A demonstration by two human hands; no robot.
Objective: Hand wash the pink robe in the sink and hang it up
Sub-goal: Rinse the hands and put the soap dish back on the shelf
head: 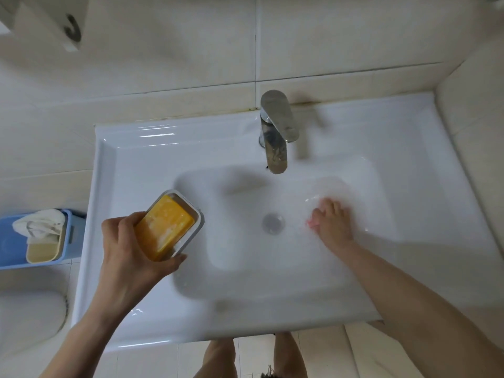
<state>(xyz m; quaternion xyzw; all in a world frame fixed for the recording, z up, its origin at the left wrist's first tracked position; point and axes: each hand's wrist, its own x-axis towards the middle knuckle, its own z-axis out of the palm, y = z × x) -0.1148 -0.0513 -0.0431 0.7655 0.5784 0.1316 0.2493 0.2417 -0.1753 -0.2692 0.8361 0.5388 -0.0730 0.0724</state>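
Glossy white sink (141, 148), chrome faucet (275, 132)

wall (163, 50): cream tiles | floor (41, 278): pale tiles | blue bin (11, 241): left | dark hook (73, 27): upper left

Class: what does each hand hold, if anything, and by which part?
Left hand grips the soap dish by its near end. Right hand lies in the sink; whether it holds the pink bit there cannot be told.

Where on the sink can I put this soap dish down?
Bare for the white soap dish: the white ceramic sink's back ledge left of the chrome faucet, and its right ledge. Crowded: the basin, where your right hand rests beside the round drain.
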